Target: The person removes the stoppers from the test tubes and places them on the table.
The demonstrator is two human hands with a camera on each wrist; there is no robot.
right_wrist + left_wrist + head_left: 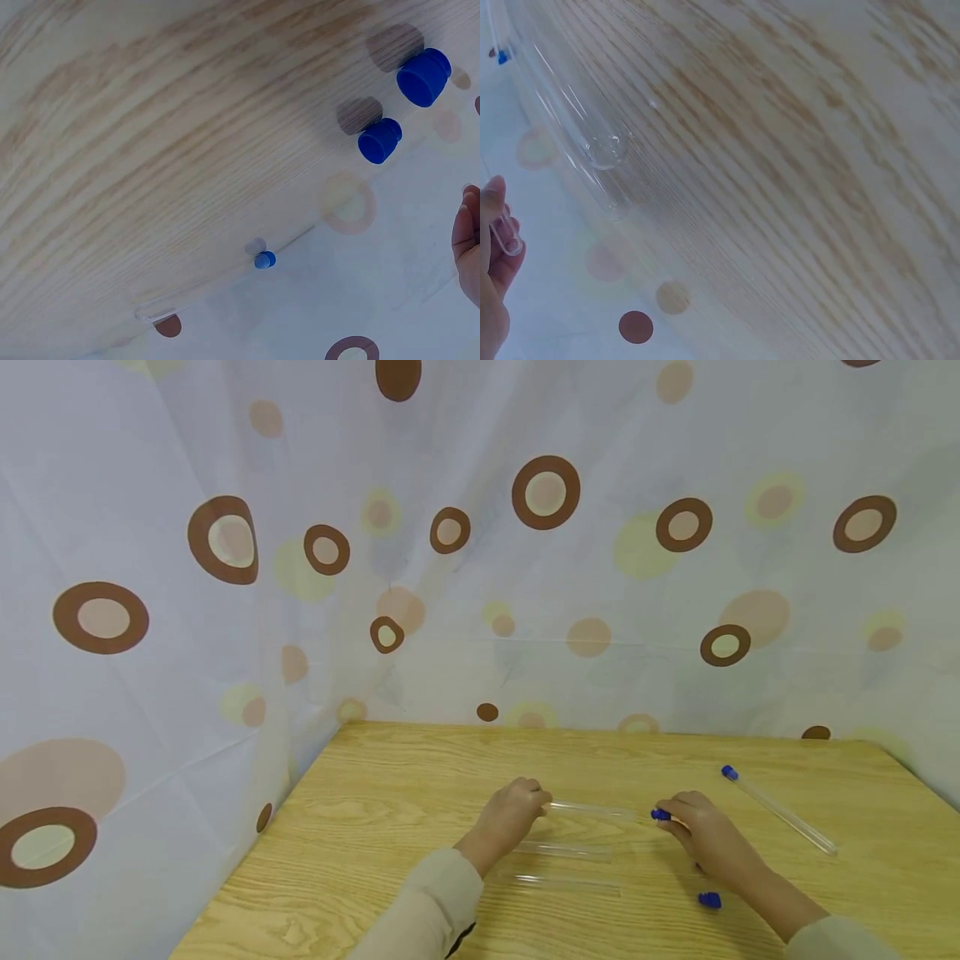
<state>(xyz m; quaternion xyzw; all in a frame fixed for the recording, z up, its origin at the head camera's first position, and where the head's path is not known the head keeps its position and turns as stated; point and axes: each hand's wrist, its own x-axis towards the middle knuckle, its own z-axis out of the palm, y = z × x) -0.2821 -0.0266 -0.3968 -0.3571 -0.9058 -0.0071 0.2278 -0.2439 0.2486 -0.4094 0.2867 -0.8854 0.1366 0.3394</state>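
My left hand (510, 817) grips a clear test tube (592, 810) near its rounded end, which shows between the fingers in the left wrist view. The tube's other end points right, toward a blue cap (660, 814) that my right hand (712, 839) pinches between thumb and fingers. A small gap appears between cap and tube. Two uncapped test tubes, one behind (566, 850) and one in front (562, 883), lie side by side below. Two more blue caps, one large in the right wrist view (424, 77) and one beyond it (380, 141), rest under my right hand.
A test tube with a blue cap on it (783, 814) lies slanted on the right side of the wooden table (360, 802). White sheeting with brown and pale circles (465, 585) hangs behind the table and along its left side.
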